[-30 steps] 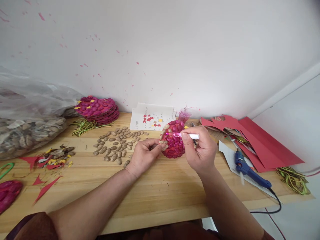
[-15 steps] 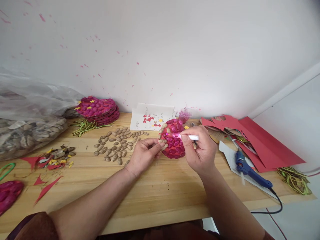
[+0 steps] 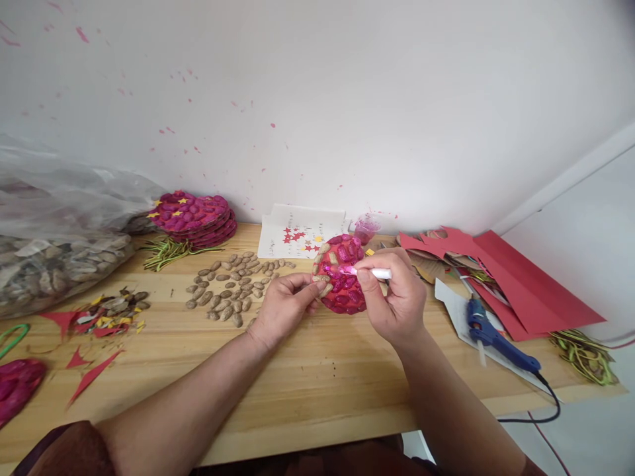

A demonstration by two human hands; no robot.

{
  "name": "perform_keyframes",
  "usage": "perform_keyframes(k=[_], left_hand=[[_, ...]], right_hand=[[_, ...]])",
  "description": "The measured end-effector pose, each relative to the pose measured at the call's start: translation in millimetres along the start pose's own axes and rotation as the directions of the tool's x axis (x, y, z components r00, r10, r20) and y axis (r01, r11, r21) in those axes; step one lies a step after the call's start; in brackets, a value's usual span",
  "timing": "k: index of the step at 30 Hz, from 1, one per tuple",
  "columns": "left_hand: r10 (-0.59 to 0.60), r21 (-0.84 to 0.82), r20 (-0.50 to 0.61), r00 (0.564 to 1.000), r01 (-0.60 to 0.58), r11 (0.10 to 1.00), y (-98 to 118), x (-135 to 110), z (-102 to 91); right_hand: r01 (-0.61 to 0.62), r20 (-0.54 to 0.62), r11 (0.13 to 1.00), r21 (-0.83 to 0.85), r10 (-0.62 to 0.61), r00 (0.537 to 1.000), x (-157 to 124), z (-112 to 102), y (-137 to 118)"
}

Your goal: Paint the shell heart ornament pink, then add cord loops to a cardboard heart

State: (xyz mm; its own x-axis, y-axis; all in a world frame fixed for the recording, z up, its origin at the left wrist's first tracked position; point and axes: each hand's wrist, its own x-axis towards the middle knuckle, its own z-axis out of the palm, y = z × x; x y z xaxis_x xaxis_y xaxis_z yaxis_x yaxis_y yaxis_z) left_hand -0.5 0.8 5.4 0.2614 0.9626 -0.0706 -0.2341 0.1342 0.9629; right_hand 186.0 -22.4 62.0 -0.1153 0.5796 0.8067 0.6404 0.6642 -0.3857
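Note:
Between my hands is a round red disc covered with peanuts [image 3: 346, 291], most of them painted magenta; those along its left edge are still bare tan. My left hand [image 3: 290, 304] pinches the disc's left edge with thumb and fingers. A white marker-like pen [image 3: 380, 272] with a pink-stained tip is gripped by my right hand [image 3: 397, 297], and its tip touches the peanuts near the middle of the disc. Just behind the disc stands a clear cup [image 3: 367, 228] stained pink inside. Loose peanuts [image 3: 238, 284] lie left of my left hand.
A stack of painted peanut discs [image 3: 198, 218] stands at the back left beside a plastic bag of peanuts [image 3: 59, 264]. Small paper stars lie on a white sheet [image 3: 272, 241]. On the right are a blue glue gun [image 3: 506, 347], its cord and red paper [image 3: 530, 284].
The pen and my right hand have shifted slightly left across the disc. My left hand keeps its hold on the disc's edge.

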Motion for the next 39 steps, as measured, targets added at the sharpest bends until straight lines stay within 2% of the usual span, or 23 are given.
perform_keyframes(k=[15, 25, 31, 35, 39], left_hand=[[0.010, 0.012, 0.006, 1.000, -0.010, 1.000, -0.9, -0.4, -0.3], [0.018, 0.077, 0.022, 1.000, -0.020, 0.997, -1.7, 1.0, -1.2], [0.014, 0.051, 0.004, 1.000, -0.014, 0.999, -3.3, 2.2, -3.9], [0.028, 0.132, 0.004, 1.000, -0.028, 0.991, 1.1, -0.8, -1.6], [0.038, 0.190, -0.021, 0.999, -0.034, 0.981, 5.7, -3.1, 0.1]], right_hand=[[-0.033, -0.040, 0.999, -0.013, 0.032, 0.999, -1.2, -0.7, 5.2], [-0.054, -0.011, 0.999, -0.008, 0.054, 0.998, 0.3, -0.7, 6.4], [-0.056, -0.075, 0.998, 0.002, 0.056, 0.996, -0.4, -2.1, 5.2], [-0.035, -0.098, 0.999, -0.012, 0.034, 0.995, -0.4, -1.0, 7.4], [0.001, -0.058, 0.997, -0.075, -0.005, 0.998, 0.6, -0.7, 9.6]])
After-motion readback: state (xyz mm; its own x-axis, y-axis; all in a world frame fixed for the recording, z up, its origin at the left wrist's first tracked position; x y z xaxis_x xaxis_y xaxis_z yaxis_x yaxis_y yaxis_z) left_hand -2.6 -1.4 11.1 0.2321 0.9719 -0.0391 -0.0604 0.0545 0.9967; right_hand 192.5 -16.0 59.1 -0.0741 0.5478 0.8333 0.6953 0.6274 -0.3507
